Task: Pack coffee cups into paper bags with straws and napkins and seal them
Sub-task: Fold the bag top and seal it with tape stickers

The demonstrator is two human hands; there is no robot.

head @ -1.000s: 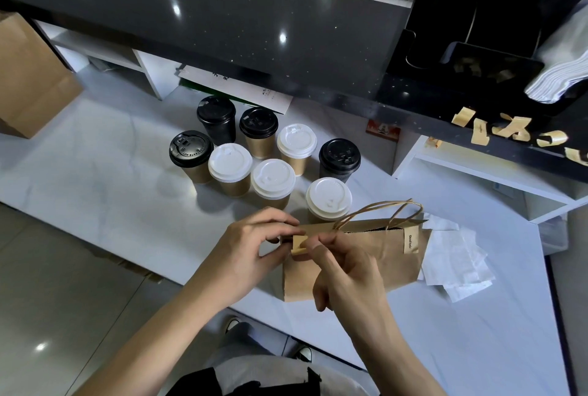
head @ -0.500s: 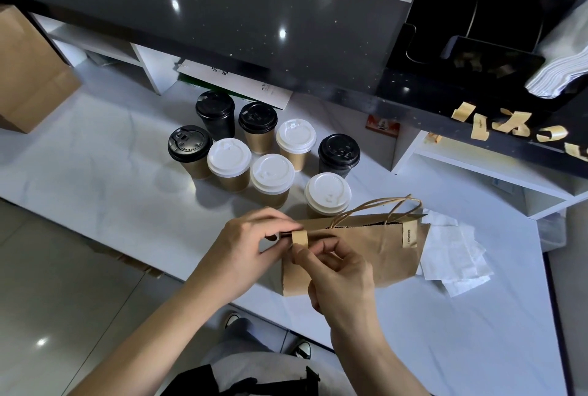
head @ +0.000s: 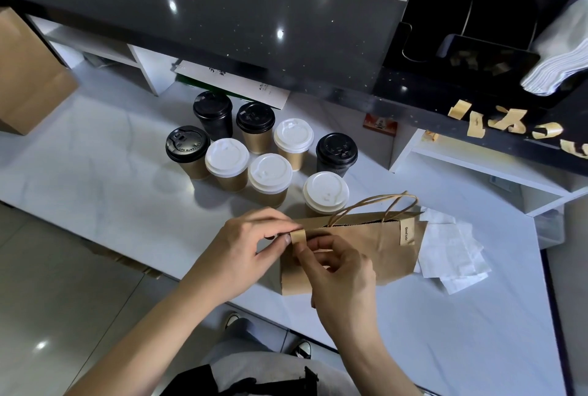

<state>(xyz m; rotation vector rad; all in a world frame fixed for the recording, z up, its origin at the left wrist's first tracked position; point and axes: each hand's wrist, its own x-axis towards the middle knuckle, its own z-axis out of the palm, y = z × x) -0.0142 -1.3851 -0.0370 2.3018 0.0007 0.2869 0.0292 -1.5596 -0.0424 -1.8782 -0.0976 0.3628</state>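
Note:
A brown paper bag point(head: 366, 252) with twine handles stands on the white counter point(head: 95, 191), its top folded nearly closed. One tan sticker point(head: 407, 231) seals its right end. My left hand point(head: 241, 249) pinches the bag's top left corner. My right hand point(head: 340, 274) pinches a second tan sticker point(head: 298, 236) folded over that corner. Several lidded coffee cups point(head: 269, 174), black and white lids, stand behind the bag.
White napkins point(head: 451, 252) lie right of the bag. More tan stickers point(head: 509, 120) hang on the black shelf edge. A napkin stack point(head: 560, 58) sits upper right. Another brown bag point(head: 28, 77) stands far left.
The sticker has been brought up and folded over the bag's top left edge. Both hands stay at that corner.

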